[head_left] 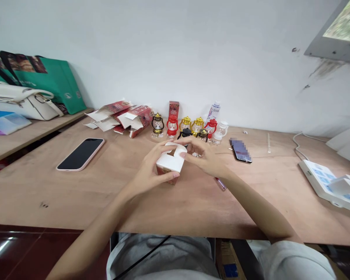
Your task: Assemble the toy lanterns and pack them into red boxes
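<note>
A small cardboard box (169, 160), white inside with a red printed outside, is held over the middle of the wooden table (76, 190). My left hand (153, 167) grips its left side and bottom. My right hand (205, 155) touches the box's open top flap with the fingertips. Just behind the box stands a row of several tiny lanterns (186, 126) in black, red and gold.
Flattened red-and-white boxes (122, 116) lie at the back left, a pink-cased phone (81, 154) to the left, another phone (240, 150) to the right. A white power strip (326, 182) sits far right. A pen (221, 183) lies under my right wrist. Bags (32, 93) rest on a side table.
</note>
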`<state>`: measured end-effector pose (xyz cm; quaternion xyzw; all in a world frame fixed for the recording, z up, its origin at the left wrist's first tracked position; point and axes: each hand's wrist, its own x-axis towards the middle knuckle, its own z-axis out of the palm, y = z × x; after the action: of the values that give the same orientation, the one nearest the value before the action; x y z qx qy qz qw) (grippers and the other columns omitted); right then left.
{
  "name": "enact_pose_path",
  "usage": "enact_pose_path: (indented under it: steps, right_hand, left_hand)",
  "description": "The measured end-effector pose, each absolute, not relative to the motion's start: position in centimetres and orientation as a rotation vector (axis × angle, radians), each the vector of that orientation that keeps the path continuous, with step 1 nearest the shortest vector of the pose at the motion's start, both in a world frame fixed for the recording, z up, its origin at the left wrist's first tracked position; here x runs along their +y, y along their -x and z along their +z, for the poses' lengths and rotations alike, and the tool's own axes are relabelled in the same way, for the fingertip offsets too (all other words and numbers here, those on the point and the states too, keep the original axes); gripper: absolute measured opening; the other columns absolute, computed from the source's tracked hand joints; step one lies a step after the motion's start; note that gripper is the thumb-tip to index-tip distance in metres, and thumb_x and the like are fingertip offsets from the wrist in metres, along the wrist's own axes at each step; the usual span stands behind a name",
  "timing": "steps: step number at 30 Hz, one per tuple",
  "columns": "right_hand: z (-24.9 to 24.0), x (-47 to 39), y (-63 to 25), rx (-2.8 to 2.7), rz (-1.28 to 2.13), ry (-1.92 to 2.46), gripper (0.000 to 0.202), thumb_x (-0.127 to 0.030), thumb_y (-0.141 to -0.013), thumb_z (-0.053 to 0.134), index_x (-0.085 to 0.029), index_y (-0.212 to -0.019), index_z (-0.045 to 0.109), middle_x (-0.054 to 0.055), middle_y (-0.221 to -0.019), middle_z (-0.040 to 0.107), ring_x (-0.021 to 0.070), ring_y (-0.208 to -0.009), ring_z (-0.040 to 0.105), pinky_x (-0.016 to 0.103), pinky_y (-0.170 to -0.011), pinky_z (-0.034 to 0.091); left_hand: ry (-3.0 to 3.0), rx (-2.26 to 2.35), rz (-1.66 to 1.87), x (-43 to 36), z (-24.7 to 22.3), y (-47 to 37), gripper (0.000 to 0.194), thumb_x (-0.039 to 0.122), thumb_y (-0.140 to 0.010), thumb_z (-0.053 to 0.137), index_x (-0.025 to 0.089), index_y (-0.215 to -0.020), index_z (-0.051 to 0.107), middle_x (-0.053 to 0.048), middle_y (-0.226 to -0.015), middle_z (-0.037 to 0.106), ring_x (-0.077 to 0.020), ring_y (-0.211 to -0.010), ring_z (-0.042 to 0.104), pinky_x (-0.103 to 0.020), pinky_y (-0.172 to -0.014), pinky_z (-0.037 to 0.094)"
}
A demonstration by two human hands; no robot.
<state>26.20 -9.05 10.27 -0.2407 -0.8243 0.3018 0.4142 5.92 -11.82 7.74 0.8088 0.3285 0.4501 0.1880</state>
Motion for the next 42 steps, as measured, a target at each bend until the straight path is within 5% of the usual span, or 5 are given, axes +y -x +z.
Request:
enact_pose_path:
  steps: [7, 19, 24, 36, 42]
  right_hand:
    - [11.3, -9.9, -26.4, -2.194, 0.670, 0.530, 0.020, -0.026, -0.087, 0.056, -0.019, -0.104, 0.062, 0.008, -0.110, 0.064, 0.0182, -0.103, 0.057, 0.032, -0.084, 0.045]
    - [10.4, -10.3, -25.8, -1.923, 0.716, 0.797, 0.013, -0.025, -0.077, 0.066, -0.019, -0.088, 0.067, 0.001, -0.090, 0.069, 0.0135, -0.081, 0.062, 0.027, -0.071, 0.047]
    - [10.3, -10.7, -25.6, -1.861, 0.668, 0.866, 0.010, -0.018, -0.075, 0.065, -0.020, -0.085, 0.068, 0.002, -0.094, 0.072, 0.0150, -0.083, 0.066, 0.027, -0.072, 0.050]
    - [10.4, -11.4, -25.3, -2.034, 0.322, 0.842, 0.009, -0.017, -0.081, 0.057, -0.019, -0.082, 0.066, 0.006, -0.098, 0.072, 0.0190, -0.092, 0.068, 0.032, -0.082, 0.052]
    - [11.3, -12.0, -25.4, -2.274, 0.233, 0.893, 0.019, -0.028, -0.087, 0.055, -0.016, -0.098, 0.064, 0.011, -0.118, 0.063, 0.0232, -0.108, 0.061, 0.039, -0.092, 0.048]
  left_hand:
    - [-2.324, 0.927, 1.279, -11.9, 7.6, -6.2, 0.040, 0.045, -0.072, 0.072, 0.018, -0.101, 0.063, -0.014, -0.126, 0.054, -0.0266, -0.116, 0.053, -0.036, -0.097, 0.044]
    - [-2.189, 1.043, 1.273, -12.3, 6.7, -6.9, 0.062, 0.045, -0.071, 0.072, 0.020, -0.123, 0.048, -0.014, -0.133, 0.052, -0.0279, -0.119, 0.054, -0.040, -0.097, 0.046]
    - [-2.009, 0.944, 1.354, -12.5, 6.4, -7.2, 0.074, 0.039, -0.069, 0.077, 0.022, -0.127, 0.034, -0.014, -0.132, 0.052, -0.0272, -0.121, 0.053, -0.040, -0.095, 0.049]
    - [-2.065, 0.970, 1.349, -12.1, 5.9, -7.2, 0.079, 0.041, -0.067, 0.078, 0.023, -0.129, 0.032, -0.015, -0.136, 0.049, -0.0290, -0.122, 0.052, -0.042, -0.096, 0.049]
    - [-2.015, 1.002, 1.374, -12.0, 5.9, -7.1, 0.075, 0.043, -0.070, 0.075, 0.022, -0.129, 0.033, -0.014, -0.134, 0.051, -0.0284, -0.122, 0.053, -0.042, -0.097, 0.049]
